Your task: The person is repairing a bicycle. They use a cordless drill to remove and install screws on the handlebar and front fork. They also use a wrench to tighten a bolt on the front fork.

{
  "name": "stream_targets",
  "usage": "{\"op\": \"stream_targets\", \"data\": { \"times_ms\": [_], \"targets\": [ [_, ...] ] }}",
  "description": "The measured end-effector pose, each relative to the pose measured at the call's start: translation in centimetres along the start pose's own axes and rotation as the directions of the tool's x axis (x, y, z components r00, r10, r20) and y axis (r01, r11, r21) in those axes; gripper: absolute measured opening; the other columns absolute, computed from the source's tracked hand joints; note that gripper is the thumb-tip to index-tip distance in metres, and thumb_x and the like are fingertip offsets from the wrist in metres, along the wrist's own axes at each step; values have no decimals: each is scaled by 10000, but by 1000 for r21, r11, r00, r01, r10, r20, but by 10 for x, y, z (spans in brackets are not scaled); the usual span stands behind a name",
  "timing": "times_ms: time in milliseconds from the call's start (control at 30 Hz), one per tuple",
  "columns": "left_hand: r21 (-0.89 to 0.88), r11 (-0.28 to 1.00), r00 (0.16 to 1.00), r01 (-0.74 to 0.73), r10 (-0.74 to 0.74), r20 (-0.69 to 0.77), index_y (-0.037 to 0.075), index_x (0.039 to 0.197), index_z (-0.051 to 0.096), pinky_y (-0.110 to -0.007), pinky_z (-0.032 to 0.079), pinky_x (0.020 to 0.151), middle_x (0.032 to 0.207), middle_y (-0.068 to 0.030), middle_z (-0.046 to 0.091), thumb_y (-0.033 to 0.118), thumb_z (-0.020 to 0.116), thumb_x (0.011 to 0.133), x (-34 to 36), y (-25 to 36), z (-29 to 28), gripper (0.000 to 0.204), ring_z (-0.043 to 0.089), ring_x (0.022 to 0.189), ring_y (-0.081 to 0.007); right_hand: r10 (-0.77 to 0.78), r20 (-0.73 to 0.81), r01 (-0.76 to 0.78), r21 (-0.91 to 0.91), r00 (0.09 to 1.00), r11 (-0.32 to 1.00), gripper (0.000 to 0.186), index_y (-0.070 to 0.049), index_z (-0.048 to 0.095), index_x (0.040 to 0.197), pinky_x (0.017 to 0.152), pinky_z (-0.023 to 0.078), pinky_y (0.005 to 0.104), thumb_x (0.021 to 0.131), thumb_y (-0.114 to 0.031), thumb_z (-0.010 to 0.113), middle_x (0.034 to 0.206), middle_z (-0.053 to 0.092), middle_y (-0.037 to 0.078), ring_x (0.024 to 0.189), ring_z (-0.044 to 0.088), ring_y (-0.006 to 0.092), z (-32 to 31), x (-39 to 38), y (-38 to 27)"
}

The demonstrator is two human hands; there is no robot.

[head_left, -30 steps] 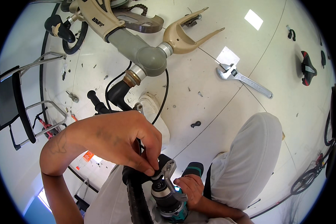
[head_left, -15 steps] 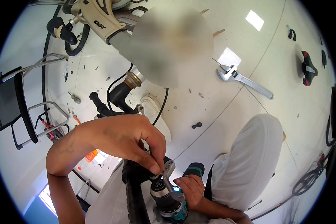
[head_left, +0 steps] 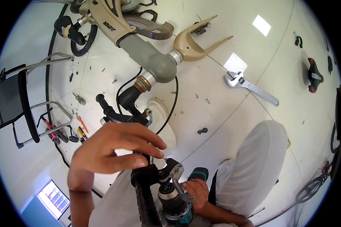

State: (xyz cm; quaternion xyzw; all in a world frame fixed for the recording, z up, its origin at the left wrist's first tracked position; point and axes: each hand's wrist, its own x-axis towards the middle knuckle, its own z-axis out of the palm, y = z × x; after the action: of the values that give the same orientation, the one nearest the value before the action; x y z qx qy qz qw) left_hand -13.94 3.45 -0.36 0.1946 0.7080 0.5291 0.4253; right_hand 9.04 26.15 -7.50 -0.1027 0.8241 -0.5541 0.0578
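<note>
My left hand [head_left: 113,149] hovers above the black handlebar [head_left: 144,204], thumb and fingers apart, with nothing plainly held. Below its fingertips lie a black clamp-like part and a silver brake lever [head_left: 177,176]. My right hand [head_left: 197,192] is wrapped around the handle of a teal and black cordless drill [head_left: 170,196]. The drill's chuck points up toward the black part beside the lever, and its base [head_left: 199,174] shows beyond my fingers. Whether the drill tip touches that part is hidden. The handlebar runs between my legs, its lower grip toward me.
Beyond my hands lies a gold and grey bicycle frame [head_left: 146,55] with a fork [head_left: 189,45] and black cables. An adjustable wrench [head_left: 255,90], a saddle [head_left: 313,75] and small loose parts rest on the pale floor. A chair [head_left: 11,98] stands left.
My left hand has lifted off the part by the brake lever, its pinched fingers spreading apart. The right hand keeps hold of the drill. The view has shifted slightly.
</note>
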Motion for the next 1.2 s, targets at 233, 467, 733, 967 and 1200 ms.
{"op": "stream_targets", "data": {
  "times_ms": [233,467,733,967,1200],
  "targets": [
    [-102,994,995,28,-37,-92,-10,1121,679,-396,460,925,1153,-170,631,209,515,930,-26,-2,32,334,598,1062,-329,-9,9,9,-12,1000,1000,421,41,603,1091,807,494,410,705,-109,680,944,673,147,835,646,284,0,-2,2],
    [-48,995,962,-85,70,-263,16,1035,718,-359,422,829,1004,-153,668,268,442,957,-36,-21,54,382,616,890,-253,-12,7,12,17,1000,1000,450,40,577,1129,820,486,410,715,-106,674,973,668,144,849,643,276,-1,2,0],
    [3,990,941,-143,136,-310,35,1017,718,-340,397,772,965,-126,678,305,418,975,-34,-28,59,406,615,794,-217,3,7,-3,-4,1000,1000,422,22,593,1102,808,493,404,708,-96,690,955,666,134,838,646,270,-2,1,-1],
    [-40,994,927,-104,82,-367,-20,1104,665,-337,395,752,941,-131,692,358,419,979,-36,-28,63,468,602,713,-223,-7,19,7,3,1000,1000,378,23,603,1076,796,501,407,720,-83,675,925,669,134,815,648,266,-4,3,-1],
    [46,994,911,-104,113,-398,-19,1039,673,-332,406,659,897,-158,677,378,351,998,-32,-28,67,513,565,688,-208,-17,24,17,-7,1000,1000,387,42,605,1072,781,504,410,715,-94,666,933,669,144,824,647,275,-4,4,0]
  ]
}}
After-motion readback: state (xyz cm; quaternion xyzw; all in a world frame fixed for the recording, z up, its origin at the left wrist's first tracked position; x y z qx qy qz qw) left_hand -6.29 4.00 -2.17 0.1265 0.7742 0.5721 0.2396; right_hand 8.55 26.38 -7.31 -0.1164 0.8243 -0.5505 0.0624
